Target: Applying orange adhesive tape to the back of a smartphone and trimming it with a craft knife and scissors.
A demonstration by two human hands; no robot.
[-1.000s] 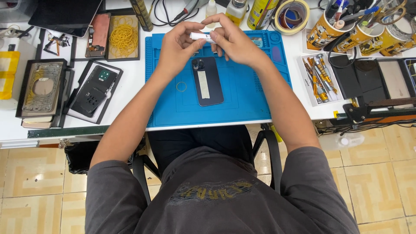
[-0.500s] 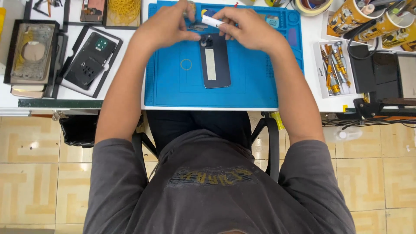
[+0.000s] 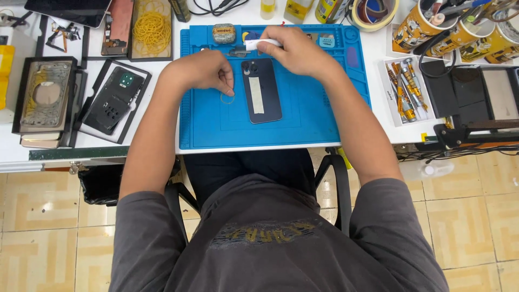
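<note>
A small white tube (image 3: 263, 43) is gripped in the right hand (image 3: 294, 51) above a dark phone (image 3: 261, 90); the left hand (image 3: 203, 70), fingers curled and holding nothing, is rested on the blue mat (image 3: 303, 116).

counter (image 3: 378, 116): white, long
middle: blue mat (image 3: 303, 116)
left: framed phone parts (image 3: 111, 100)
right: screwdriver tray (image 3: 403, 89), cups (image 3: 419, 24)

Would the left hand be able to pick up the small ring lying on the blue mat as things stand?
Probably yes: the left hand rests with its fingertips right at the small ring on the blue mat, nothing lying between them.
</note>
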